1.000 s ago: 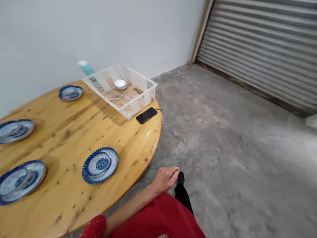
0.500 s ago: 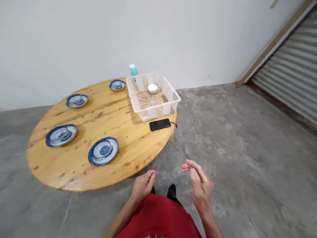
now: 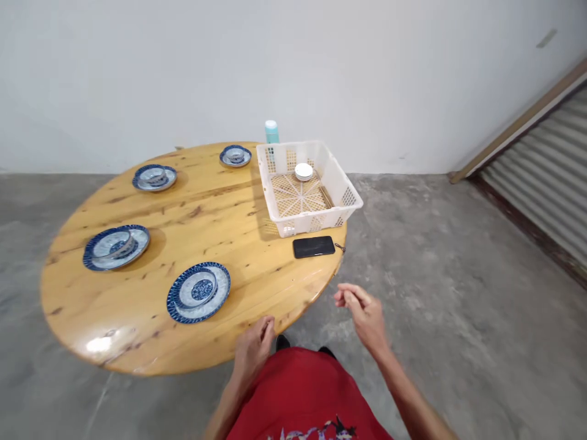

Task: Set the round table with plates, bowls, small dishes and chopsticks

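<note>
My left hand [image 3: 255, 343] is curled closed in front of the table's near edge, with nothing visible in it. Off the table's right side, above the floor, my right hand [image 3: 362, 308] has its fingers folded together and also shows nothing held. Nearest to the left hand is a blue-rimmed plate [image 3: 224, 292] carrying a clear-sided bowl [image 3: 202, 289]. A black phone [image 3: 314, 246] lies by the table edge, beyond my right hand. Behind the phone stands a white plastic basket [image 3: 316, 221] holding a small stack of white dishes [image 3: 303, 172] and thin brown sticks [image 3: 326, 197], perhaps chopsticks.
More plate-and-bowl sets sit around the oval wooden table [image 3: 202, 220]: a left plate [image 3: 142, 241], a far-left plate [image 3: 170, 179] and a far plate [image 3: 235, 156]. A teal bottle [image 3: 271, 132] stands behind the basket. A white wall and a corrugated shutter [image 3: 541, 165] bound the concrete floor.
The view has shifted, and the table and basket appear closer and further right. My right hand has drawn its fingers in more; my left remains curled. The dishes appear unmoved on the table.
</note>
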Demonstrator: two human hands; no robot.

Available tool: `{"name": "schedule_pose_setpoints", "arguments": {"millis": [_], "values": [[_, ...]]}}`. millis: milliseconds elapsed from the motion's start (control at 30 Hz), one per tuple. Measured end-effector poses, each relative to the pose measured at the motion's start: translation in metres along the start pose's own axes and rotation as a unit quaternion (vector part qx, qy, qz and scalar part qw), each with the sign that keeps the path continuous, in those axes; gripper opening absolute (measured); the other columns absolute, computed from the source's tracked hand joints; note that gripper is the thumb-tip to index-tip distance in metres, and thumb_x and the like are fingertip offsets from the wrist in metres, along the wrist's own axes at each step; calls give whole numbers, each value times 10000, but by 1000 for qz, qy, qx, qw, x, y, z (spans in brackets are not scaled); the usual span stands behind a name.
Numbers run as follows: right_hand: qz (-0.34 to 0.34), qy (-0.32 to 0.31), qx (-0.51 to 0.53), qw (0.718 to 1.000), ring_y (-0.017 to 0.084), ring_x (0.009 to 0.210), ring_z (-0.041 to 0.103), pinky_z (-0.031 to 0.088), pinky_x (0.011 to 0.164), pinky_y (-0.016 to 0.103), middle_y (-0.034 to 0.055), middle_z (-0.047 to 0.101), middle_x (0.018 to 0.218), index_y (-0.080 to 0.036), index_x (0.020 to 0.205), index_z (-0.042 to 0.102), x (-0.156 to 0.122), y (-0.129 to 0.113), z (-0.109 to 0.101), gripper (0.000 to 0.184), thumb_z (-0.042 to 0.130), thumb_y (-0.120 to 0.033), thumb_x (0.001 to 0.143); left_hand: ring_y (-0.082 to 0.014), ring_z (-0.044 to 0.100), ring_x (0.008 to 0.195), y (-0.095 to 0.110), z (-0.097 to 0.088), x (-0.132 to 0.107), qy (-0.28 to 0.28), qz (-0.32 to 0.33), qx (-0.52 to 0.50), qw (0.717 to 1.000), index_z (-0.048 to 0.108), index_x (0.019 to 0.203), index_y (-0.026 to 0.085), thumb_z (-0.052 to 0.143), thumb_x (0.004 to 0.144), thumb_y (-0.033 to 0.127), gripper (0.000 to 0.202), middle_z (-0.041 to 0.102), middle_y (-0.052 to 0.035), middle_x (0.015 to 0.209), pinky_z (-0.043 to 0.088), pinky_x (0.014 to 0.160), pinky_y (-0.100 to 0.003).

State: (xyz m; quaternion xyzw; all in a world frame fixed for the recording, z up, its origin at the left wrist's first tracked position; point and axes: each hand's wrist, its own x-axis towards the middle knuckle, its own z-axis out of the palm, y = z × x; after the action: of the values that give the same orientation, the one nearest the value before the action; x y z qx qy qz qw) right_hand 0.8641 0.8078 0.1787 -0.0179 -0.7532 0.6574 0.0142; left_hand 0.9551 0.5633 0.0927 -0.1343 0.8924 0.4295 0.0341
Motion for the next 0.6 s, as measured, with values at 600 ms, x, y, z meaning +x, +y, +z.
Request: {"name": "schedule_pose_setpoints", "arguments": {"millis": [600], "values": [[94, -92, -131, 983, 111, 577, 630, 494, 559, 201, 49, 658, 736, -137, 860, 606, 418, -17, 105, 30, 585, -158, 854, -241, 762, 742, -15, -1, 89, 101, -153, -53, 982, 692, 993, 223, 461, 864, 517, 396, 781, -63, 819, 563, 656, -310]]}}
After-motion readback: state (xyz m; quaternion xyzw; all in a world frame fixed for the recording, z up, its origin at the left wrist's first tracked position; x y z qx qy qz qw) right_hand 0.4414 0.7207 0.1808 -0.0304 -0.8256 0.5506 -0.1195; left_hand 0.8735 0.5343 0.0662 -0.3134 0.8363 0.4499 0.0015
